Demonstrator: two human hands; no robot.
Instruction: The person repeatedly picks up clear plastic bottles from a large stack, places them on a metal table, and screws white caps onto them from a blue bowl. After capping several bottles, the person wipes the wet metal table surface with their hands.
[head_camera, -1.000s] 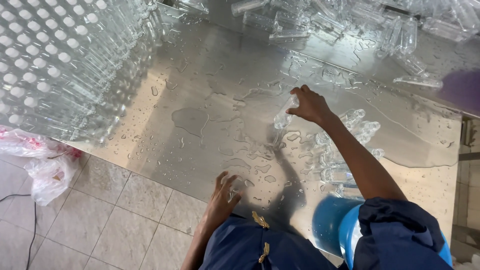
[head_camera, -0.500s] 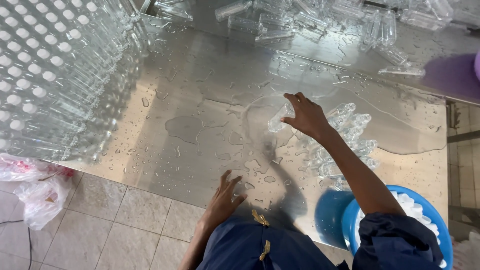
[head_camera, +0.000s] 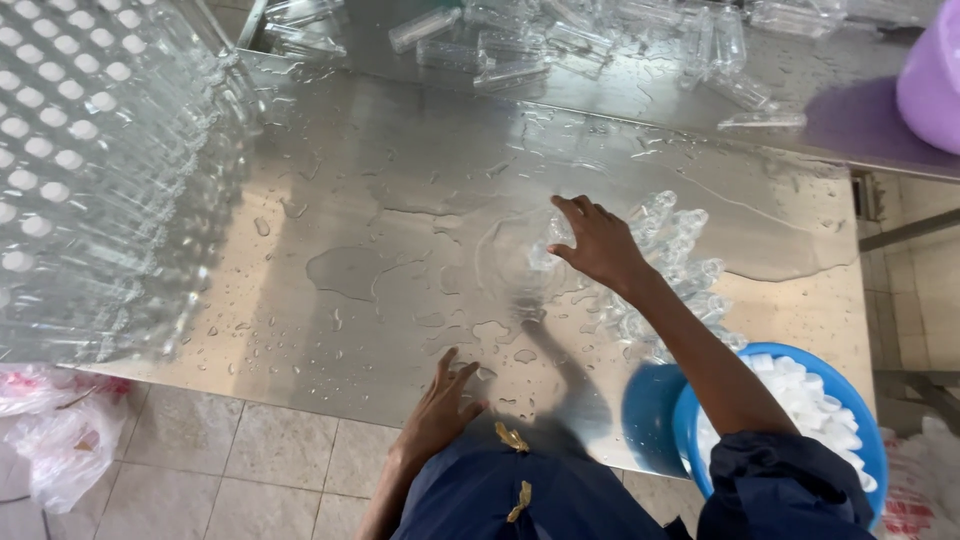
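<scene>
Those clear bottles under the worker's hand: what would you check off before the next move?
1. Right hand on a clear bottle: ok, fingers touch it; a full grip, cannot tell.
2. Left hand free, resting at the steel table edge: ok.
3. Table dry: not ok, puddles and drops.
4. Laid bottles beside the right hand: ok.
5. Blue tub of white caps close by: ok.
</scene>
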